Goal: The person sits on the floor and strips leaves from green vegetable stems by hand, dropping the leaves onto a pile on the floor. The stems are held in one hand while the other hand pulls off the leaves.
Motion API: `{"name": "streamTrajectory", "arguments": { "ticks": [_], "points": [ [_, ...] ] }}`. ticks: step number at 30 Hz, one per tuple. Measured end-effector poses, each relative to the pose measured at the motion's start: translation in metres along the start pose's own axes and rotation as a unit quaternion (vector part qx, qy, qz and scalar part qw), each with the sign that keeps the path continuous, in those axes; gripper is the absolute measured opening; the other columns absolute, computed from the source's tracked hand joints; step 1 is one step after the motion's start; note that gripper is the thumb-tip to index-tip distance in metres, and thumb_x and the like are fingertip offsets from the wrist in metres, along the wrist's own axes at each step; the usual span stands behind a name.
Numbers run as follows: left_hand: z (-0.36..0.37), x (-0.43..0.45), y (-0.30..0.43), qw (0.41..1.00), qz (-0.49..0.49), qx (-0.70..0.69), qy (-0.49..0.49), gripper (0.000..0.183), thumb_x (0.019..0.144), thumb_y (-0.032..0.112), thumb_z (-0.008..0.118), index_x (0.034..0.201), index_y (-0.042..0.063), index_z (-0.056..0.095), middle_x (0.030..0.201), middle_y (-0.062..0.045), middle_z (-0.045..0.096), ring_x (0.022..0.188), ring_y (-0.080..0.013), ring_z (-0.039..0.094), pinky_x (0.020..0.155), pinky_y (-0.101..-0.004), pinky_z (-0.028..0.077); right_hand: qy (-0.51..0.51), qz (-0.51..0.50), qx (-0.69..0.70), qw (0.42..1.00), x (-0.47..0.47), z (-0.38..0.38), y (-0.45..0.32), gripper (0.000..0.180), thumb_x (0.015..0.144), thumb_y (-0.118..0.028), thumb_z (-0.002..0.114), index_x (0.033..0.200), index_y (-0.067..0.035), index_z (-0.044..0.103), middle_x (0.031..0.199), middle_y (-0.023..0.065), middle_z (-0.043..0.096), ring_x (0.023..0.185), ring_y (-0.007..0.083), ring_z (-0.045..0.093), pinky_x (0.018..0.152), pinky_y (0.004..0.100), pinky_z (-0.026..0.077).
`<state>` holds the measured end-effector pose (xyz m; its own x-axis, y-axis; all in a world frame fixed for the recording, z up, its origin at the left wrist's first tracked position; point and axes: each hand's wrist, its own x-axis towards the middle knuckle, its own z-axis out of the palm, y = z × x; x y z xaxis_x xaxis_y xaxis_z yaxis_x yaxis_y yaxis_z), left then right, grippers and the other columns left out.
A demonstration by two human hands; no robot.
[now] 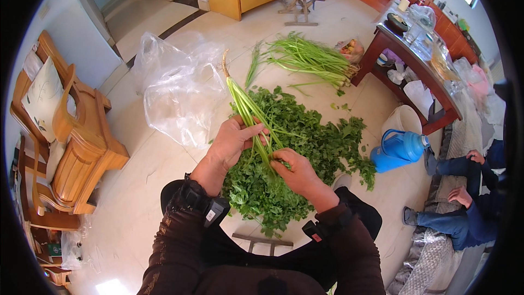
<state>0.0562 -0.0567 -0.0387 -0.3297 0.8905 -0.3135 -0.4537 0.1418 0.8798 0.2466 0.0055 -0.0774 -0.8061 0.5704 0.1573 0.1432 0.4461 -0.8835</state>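
My left hand grips a celery plant around its green stalks, the brown root end pointing up and away from me. At the lower, leafy end, the fingers of my right hand pinch part of the same plant. Beneath both hands a wide heap of leafy celery greens spreads over the floor. Farther off lies a bundle of trimmed celery stalks, roots towards the right, with a few thin stalks beside it.
Clear plastic sheeting lies left of the heap. At right are a blue thermos jug, a white bucket and a dark red table. A seated person is at far right. A wooden armchair stands at left.
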Motion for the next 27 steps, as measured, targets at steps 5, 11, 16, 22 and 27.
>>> {"name": "streamTrajectory", "arguments": {
  "ticks": [5,11,16,22,27],
  "points": [
    [-0.001,-0.003,0.004,0.997,0.044,0.058,0.027,0.016,0.088,0.007,0.062,0.101,0.0,0.056,0.084,-0.008,0.066,0.066,-0.0129,0.061,0.061,-0.0251,0.05,0.002,0.117,0.148,0.982,0.002,-0.021,0.003,0.018,0.094,-0.013,0.053,0.103,0.0,0.061,0.082,0.0032,0.062,0.074,0.0107,0.058,0.067,0.0251,0.046],
    [-0.002,-0.001,0.004,0.995,0.059,0.073,0.028,0.015,0.087,0.007,0.063,0.099,0.001,0.057,0.082,-0.008,0.066,0.06,-0.0105,0.057,0.055,-0.0229,0.045,-0.062,0.233,0.392,0.888,0.002,-0.034,-0.008,0.025,0.097,-0.016,0.048,0.11,0.001,0.06,0.086,0.0044,0.062,0.076,0.0148,0.062,0.069,0.0282,0.05],
    [-0.005,0.0,0.007,0.997,0.057,0.046,0.038,0.015,0.088,0.008,0.063,0.1,0.002,0.057,0.084,-0.008,0.066,0.059,-0.01,0.056,0.053,-0.0215,0.044,-0.07,0.275,0.41,0.867,0.001,-0.034,-0.014,0.028,0.097,-0.015,0.048,0.116,0.002,0.058,0.092,0.0058,0.063,0.074,0.0175,0.064,0.065,0.0336,0.054],
    [-0.007,0.0,0.01,0.997,0.062,0.034,0.038,0.015,0.088,0.008,0.062,0.1,0.003,0.057,0.083,-0.008,0.066,0.059,-0.0103,0.056,0.052,-0.0217,0.044,-0.085,0.278,0.377,0.879,-0.001,-0.033,-0.017,0.026,0.094,-0.014,0.055,0.116,-0.001,0.059,0.092,0.002,0.063,0.07,0.0125,0.063,0.063,0.0269,0.052],
    [-0.007,0.0,0.011,0.996,0.067,0.031,0.045,0.015,0.087,0.008,0.063,0.1,0.003,0.056,0.083,-0.007,0.065,0.059,-0.0101,0.055,0.052,-0.0216,0.043,-0.096,0.253,0.255,0.928,0.0,-0.024,-0.004,0.023,0.092,-0.012,0.058,0.112,-0.002,0.062,0.087,-0.0019,0.062,0.067,0.0063,0.057,0.062,0.0202,0.047]
  ]
}}
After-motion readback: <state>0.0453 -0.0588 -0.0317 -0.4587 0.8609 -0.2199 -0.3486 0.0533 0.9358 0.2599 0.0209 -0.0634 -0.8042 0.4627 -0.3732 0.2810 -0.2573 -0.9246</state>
